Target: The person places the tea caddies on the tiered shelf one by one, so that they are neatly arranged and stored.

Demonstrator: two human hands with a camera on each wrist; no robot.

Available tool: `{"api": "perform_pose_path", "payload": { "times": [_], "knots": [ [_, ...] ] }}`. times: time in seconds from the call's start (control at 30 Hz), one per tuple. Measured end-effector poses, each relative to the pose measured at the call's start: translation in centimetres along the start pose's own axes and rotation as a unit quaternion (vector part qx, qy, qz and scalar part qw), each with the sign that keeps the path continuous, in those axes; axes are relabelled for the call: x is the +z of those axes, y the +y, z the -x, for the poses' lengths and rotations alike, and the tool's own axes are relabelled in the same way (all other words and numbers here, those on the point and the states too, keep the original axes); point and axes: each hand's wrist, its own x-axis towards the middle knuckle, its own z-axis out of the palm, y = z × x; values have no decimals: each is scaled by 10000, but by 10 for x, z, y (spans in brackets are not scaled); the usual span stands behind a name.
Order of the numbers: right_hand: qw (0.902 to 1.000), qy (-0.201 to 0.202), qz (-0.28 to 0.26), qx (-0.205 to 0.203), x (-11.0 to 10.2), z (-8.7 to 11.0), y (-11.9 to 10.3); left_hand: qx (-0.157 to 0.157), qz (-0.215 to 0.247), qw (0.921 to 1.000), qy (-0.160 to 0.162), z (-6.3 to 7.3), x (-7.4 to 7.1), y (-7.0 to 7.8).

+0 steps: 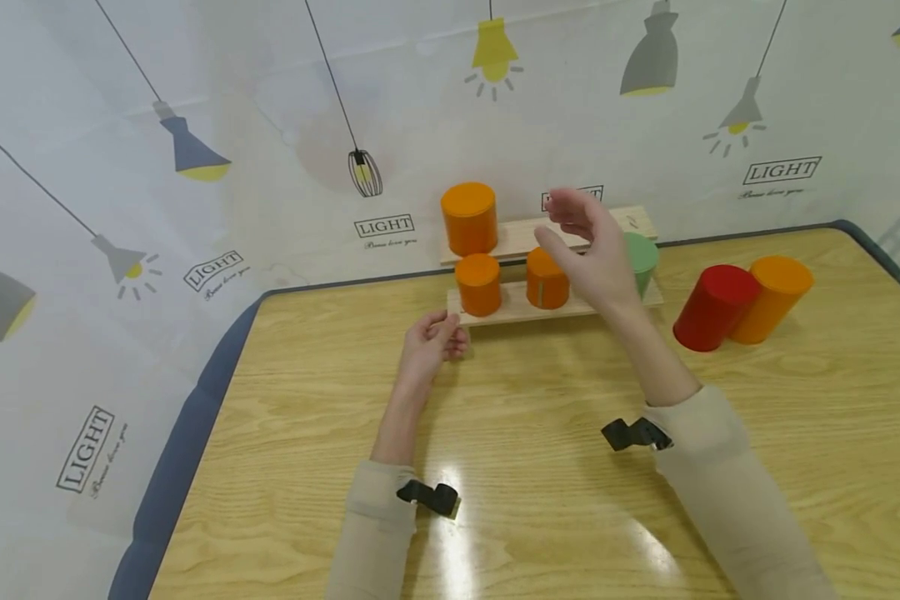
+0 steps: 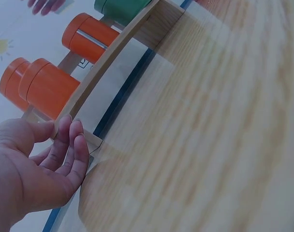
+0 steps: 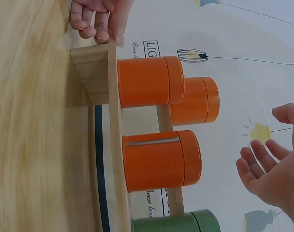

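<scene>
A two-step wooden rack stands at the back of the table, carrying several canisters. On its lower step are an orange canister at the left end, another orange canister with a pale stripe, and a green canister. One more orange canister sits on the upper step. My left hand pinches the left end of the lower step, thumb on top and fingers below, as the left wrist view shows. Above the rack hovers my right hand, fingers loosely bent, holding nothing and partly hiding the striped canister in the head view.
Right of the rack, a red canister stands on the wooden table, with an orange canister close behind it. A white curtain-like backdrop printed with lamps rises behind the table. Both sleeves carry black straps.
</scene>
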Motion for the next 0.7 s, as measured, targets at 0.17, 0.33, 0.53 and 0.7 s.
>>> {"api": "perform_pose_path", "payload": {
  "times": [0.17,0.33,0.53,0.7],
  "knots": [
    [9999,-14,159,-15,-12,11,2,7,34,10000,-8,0,0,0],
    [9985,196,380,-336,-26,19,5,10,8,10000,-19,-1,1,-1],
    [9967,251,636,-429,-46,26,7,19,31,10000,1,-1,1,0],
    [9922,213,1182,-333,-63,31,10,4,7,10000,17,1,1,0]
  ]
}}
